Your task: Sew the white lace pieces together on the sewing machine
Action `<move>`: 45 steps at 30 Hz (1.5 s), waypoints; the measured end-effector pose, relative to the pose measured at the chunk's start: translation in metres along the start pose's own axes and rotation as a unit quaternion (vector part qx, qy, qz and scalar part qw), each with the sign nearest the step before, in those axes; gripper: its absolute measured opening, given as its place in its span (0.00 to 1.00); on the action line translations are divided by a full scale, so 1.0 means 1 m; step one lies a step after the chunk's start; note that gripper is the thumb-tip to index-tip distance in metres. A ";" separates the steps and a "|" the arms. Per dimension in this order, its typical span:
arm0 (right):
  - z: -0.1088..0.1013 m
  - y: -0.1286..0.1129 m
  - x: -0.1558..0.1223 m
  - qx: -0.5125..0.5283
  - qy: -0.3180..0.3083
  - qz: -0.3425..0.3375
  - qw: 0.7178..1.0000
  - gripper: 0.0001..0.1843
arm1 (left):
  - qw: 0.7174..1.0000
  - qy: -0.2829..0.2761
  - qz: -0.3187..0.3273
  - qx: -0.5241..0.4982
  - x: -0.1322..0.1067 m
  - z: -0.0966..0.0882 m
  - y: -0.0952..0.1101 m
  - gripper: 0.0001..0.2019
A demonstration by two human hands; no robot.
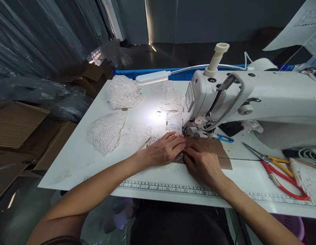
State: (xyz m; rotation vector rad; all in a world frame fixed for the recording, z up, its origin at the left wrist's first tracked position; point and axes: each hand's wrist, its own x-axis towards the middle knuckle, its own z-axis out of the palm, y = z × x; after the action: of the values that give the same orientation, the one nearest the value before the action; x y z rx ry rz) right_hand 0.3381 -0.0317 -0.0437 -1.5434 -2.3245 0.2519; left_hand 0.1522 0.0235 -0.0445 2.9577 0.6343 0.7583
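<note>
In the head view, apparently at the feeding step — guiding white openwork lace fabric (157,131) near the needle of the white metal sewing machine (280,95), with the left hand (164,149) laid palm-down across it and the right hand (205,166) bent-fingered alongside, fingertips too hidden to tell a grip. Probably calling next for keeping edges flat and aligned. Thin, holed and slightly rumpled in look — partly under the left hand, on the smooth white tabletop (78,163).

your lace (106,132): white, openwork. your sewing machine (280,90): white. your scissors (265,159): red handles. your ruler (168,187): black ticks on white. cardboard (225,163): brown.
</note>
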 end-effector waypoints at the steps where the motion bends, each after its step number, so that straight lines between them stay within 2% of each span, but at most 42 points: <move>1: -0.002 0.001 0.000 -0.006 -0.011 -0.004 1.000 0.15 | 1.000 -0.010 -0.007 -0.014 0.000 0.001 -0.001 0.09; 6: -0.024 0.022 0.015 0.082 -0.048 -0.030 0.995 0.17 | 0.995 -0.034 -0.043 -0.088 -0.003 -0.002 -0.010 0.08; 8: -0.030 0.034 0.024 0.094 -0.052 -0.003 0.994 0.17 | 0.993 -0.033 -0.053 -0.104 -0.004 -0.003 -0.012 0.08; 11: -0.025 0.049 0.031 0.112 -0.051 0.019 0.992 0.17 | 0.992 -0.031 -0.056 -0.112 -0.005 -0.003 -0.014 0.08; 14: -0.012 0.056 0.028 0.083 -0.027 -0.015 0.996 0.18 | 0.993 -0.014 -0.046 -0.109 -0.005 -0.003 -0.014 0.07; 17: -0.004 0.057 0.023 0.024 -0.028 -0.049 0.998 0.21 | 0.994 0.003 -0.046 -0.103 -0.003 -0.003 -0.013 0.06; 21: -0.007 0.053 0.022 -0.021 -0.038 -0.062 0.997 0.23 | 0.995 0.006 -0.051 -0.081 -0.002 -0.003 -0.013 0.05; 27: -0.014 0.044 0.025 -0.033 -0.027 -0.083 0.996 0.20 | 0.999 -0.001 -0.022 -0.047 -0.002 -0.002 -0.013 0.05; 32: -0.011 0.039 0.024 -0.046 -0.015 -0.099 0.994 0.21 | 0.999 0.021 -0.009 -0.037 -0.002 0.002 -0.012 0.04; 35: -0.009 0.041 0.021 -0.021 0.002 -0.091 0.996 0.21 | 0.999 0.038 0.004 -0.038 -0.003 0.005 -0.012 0.04; 39: -0.009 0.049 0.017 0.072 0.034 -0.067 0.995 0.20 | 0.998 0.046 0.002 -0.051 -0.004 0.006 -0.013 0.04; 45: -0.011 0.053 0.014 0.123 0.018 -0.117 0.985 0.18 | 0.997 0.050 0.002 -0.064 -0.003 0.006 -0.013 0.04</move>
State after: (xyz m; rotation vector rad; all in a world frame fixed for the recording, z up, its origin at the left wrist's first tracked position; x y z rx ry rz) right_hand 0.3829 0.0016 -0.0486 -1.1398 -2.3186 0.4294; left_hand 0.1478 0.0350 -0.0526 2.8211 0.5626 0.9170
